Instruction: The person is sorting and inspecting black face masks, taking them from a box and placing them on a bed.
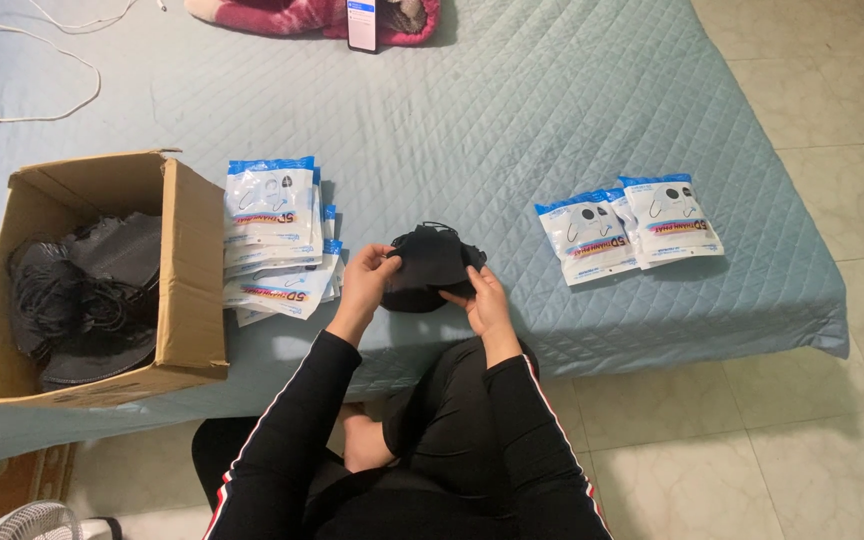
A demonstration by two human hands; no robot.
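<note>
Both hands' grip on black masks (430,268) over quilted blue bed (512,120) (pale tiled floor (812,420)).

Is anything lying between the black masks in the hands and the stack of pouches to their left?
Nothing visible does. Both hands, left and right, hold the black masks over the blue quilt. The pouch stack lies right beside the left hand, with only bare quilt between.
</note>
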